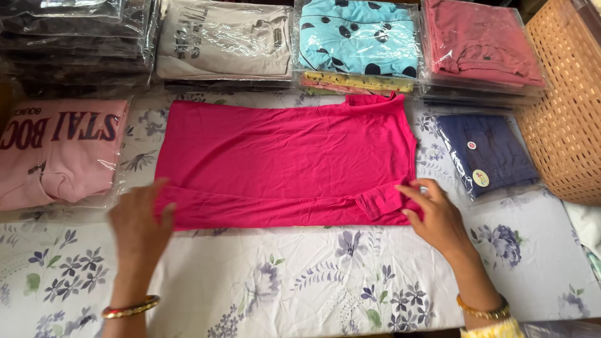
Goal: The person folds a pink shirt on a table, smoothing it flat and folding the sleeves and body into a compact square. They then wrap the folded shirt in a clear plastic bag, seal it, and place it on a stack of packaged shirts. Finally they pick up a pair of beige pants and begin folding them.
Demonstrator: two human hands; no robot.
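Note:
A bright pink t-shirt [288,156] lies flat on a white floral sheet [294,281], its near long side folded over toward the middle. My left hand [139,225] rests with fingers spread on the shirt's near left corner. My right hand [432,216] presses the folded sleeve at the near right corner, fingers apart. Neither hand grips anything. Both wrists wear bangles.
Bagged folded clothes ring the shirt: a pink printed one [59,150] at left, dark stacks [75,37] and a beige one [222,40] behind, a blue dotted one [357,37], a maroon one [479,44], a navy one [485,153] at right. A wicker basket [563,106] stands far right.

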